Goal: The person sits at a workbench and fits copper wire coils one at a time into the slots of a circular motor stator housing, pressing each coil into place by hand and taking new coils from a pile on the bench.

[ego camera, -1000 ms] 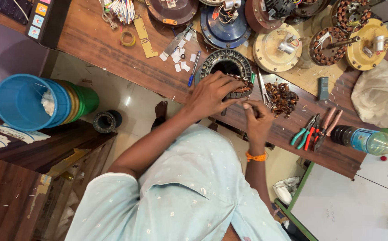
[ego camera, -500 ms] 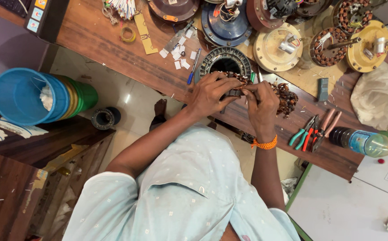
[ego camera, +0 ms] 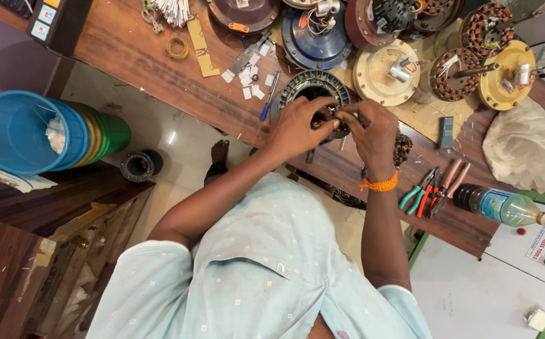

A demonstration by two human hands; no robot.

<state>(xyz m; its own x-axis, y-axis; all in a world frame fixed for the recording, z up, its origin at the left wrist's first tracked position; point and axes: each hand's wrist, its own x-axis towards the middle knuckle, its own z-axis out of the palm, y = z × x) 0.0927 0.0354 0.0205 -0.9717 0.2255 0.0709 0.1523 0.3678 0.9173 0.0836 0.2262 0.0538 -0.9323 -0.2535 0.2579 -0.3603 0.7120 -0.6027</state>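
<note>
A dark round stator ring [ego camera: 297,88] with windings lies on the wooden workbench [ego camera: 134,50]. Both of my hands meet over its near edge. My left hand [ego camera: 294,129] curls over the ring's rim with its fingers closed on it. My right hand [ego camera: 373,129], with an orange thread band at the wrist, pinches the windings at the same spot, fingertips touching those of the left. The part under the fingers is hidden. A bundle of brown copper coil [ego camera: 403,149] lies just right of my right hand.
Several round fan motor housings [ego camera: 385,75] and wound stators [ego camera: 454,75] crowd the back of the bench. A blue pen [ego camera: 268,103] and paper scraps lie left of the ring. Pliers [ego camera: 420,196], a plastic bottle [ego camera: 504,207] and a white bag [ego camera: 523,150] are at right. Stacked buckets [ego camera: 15,132] stand on the floor at left.
My right hand has come up from the bench edge beside the copper coil to the ring, joining the left hand. The left hand stayed on the ring.
</note>
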